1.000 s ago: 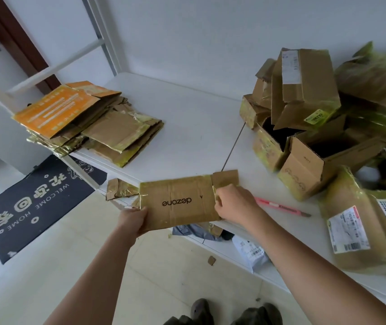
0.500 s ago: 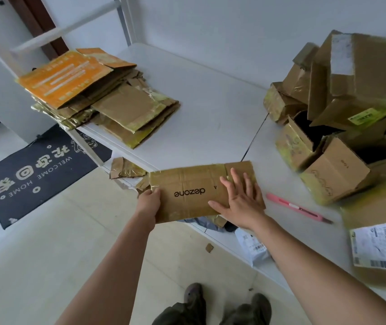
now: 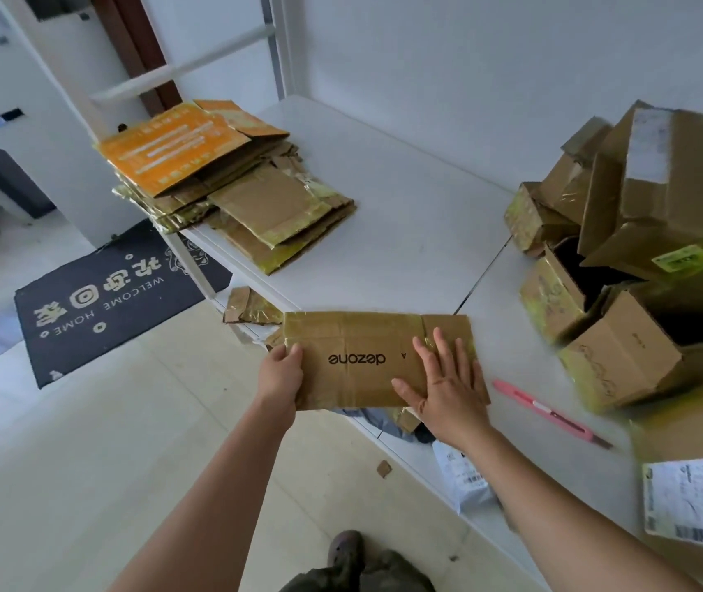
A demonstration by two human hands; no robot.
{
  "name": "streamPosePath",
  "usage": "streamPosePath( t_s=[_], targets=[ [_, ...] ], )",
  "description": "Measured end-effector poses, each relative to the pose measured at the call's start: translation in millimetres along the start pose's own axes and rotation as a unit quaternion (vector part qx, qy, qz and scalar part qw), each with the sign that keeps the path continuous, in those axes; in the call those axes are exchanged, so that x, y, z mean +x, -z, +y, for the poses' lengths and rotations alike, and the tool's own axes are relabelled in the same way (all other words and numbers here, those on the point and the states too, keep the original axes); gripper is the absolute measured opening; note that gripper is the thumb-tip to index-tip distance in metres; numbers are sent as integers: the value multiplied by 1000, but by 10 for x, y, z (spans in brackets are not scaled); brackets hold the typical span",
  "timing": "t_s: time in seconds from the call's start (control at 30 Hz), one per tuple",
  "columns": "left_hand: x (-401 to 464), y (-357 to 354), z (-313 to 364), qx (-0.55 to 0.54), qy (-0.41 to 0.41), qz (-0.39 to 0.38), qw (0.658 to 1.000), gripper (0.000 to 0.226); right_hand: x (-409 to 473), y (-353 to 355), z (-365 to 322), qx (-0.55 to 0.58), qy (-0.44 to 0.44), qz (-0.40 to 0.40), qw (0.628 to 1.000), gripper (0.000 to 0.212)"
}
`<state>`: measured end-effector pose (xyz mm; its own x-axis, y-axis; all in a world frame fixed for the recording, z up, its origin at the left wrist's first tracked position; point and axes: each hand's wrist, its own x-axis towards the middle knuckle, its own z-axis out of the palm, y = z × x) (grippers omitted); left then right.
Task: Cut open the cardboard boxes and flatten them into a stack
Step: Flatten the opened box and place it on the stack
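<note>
A flattened brown box printed "dezone" [image 3: 354,356] lies at the front edge of the white table [image 3: 405,215], partly overhanging it. My left hand [image 3: 279,373] grips its left end, thumb on top. My right hand [image 3: 443,382] presses flat on its right part with the fingers spread. A stack of flattened cardboard [image 3: 230,185], topped by an orange sheet, sits at the table's far left. A pile of unflattened boxes [image 3: 640,249] fills the right side. A pink utility knife [image 3: 550,414] lies on the table right of my right hand.
A labelled brown parcel [image 3: 691,502] sits at the near right edge. A cardboard scrap [image 3: 251,307] hangs off the table's left edge. A dark welcome mat [image 3: 106,301] lies on the floor left, and a white mailer bag [image 3: 461,476] under the table.
My right hand went from gripping the box's right edge to lying flat with spread fingers on it. The view has swung right and nearer; the box stays at the table edge.
</note>
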<state>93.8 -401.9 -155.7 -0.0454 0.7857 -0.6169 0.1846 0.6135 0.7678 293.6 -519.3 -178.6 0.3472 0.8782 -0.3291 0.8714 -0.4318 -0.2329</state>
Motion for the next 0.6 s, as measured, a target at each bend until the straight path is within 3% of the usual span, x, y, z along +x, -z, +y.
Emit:
streamPosePath(
  t_s=[0.13,0.27,0.4,0.47,0.53,0.6],
  targets=[
    [-146,137,313,-85,-20,23,996,21,-51,240,-281,95,-16,146,985,63],
    [-109,231,679,-184,-12,31,982,22,133,716,-736,208,24,247,946,64],
    [50,311,870,-278,52,23,959,19,242,918,-1165,293,110,252,916,69],
    [153,329,915,-302,66,-1,951,26,305,959,-1335,333,148,199,910,71],
    [255,342,978,-303,65,-28,950,26,397,988,-1494,379,140,149,903,77],
    [377,397,1089,-292,64,-56,953,23,538,1012,-1644,393,100,158,900,81]
  ],
)
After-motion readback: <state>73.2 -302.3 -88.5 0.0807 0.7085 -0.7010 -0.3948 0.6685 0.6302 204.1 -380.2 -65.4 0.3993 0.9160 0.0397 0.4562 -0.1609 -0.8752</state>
